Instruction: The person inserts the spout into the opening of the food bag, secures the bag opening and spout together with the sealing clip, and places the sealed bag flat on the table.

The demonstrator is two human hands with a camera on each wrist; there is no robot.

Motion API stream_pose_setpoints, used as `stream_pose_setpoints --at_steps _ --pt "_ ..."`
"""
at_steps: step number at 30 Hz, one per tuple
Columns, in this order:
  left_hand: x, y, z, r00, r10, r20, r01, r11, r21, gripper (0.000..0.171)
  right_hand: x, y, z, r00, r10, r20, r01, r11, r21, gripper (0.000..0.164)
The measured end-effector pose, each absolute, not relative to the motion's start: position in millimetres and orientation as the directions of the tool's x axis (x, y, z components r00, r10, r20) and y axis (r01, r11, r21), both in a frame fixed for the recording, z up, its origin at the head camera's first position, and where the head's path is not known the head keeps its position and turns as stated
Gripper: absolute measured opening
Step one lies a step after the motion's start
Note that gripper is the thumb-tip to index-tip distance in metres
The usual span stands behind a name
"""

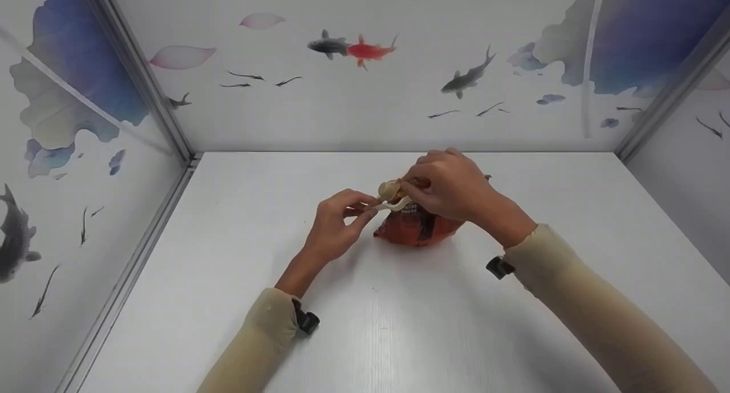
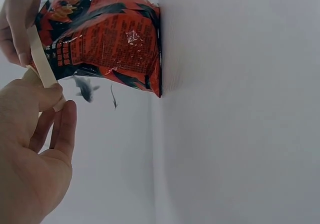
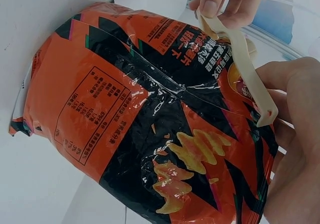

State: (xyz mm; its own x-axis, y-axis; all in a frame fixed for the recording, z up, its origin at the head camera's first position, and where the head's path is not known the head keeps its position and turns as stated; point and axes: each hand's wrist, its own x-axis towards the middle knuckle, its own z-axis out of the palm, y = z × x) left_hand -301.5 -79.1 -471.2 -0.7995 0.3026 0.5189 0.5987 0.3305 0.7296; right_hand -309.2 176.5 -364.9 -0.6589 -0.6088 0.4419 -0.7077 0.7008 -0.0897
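Note:
A red-orange and black chip bag [image 1: 419, 233] stands on the white table, its top gathered at the right hand [image 1: 453, 185]. This hand grips the bag's top from above, fingers curled. A flat cream strip [image 3: 246, 66] crosses the front of the bag near its top. Between thumb and fingertips, the left hand [image 1: 336, 225] pinches one end of this strip. A round cream knob [image 1: 389, 190] shows beside the strip in the head view. In the left wrist view, the strip [image 2: 44, 58] spans between both hands, and the bag's printed back [image 2: 112, 41] faces the camera.
White panels [image 1: 353, 108] painted with fish and leaves enclose the table [image 1: 228, 256] at the back and sides. Metal rails [image 1: 137, 68] run along the corners. Each sleeve cuff has a small black device [image 1: 308, 323] strapped on.

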Motion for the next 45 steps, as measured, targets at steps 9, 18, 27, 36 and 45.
stream_pose_setpoints --at_steps 9,18,27,36,45 --pt "-300 -76 -477 -0.826 0.292 0.483 0.557 0.292 0.777 0.017 -309 177 -366 -0.670 -0.593 0.447 -0.699 0.706 -0.113 0.021" --pt "-300 -76 -478 -0.833 0.278 0.478 0.546 0.277 0.791 0.017 -309 182 -366 -0.649 -0.585 0.486 -0.711 0.694 -0.115 0.038" --pt "-301 -76 -478 -0.830 0.273 0.487 0.552 0.270 0.789 0.019 -306 191 -351 -0.725 -0.603 0.333 -0.660 0.747 -0.085 0.061" --pt "-303 -73 -480 -0.833 0.269 0.483 0.543 0.237 0.806 0.019 -309 194 -348 -0.733 -0.610 0.300 -0.663 0.740 -0.114 0.057" --pt "-303 -69 -478 -0.837 0.250 0.487 0.538 0.214 0.815 0.033 -307 192 -349 -0.741 -0.593 0.316 -0.659 0.734 -0.168 0.039"
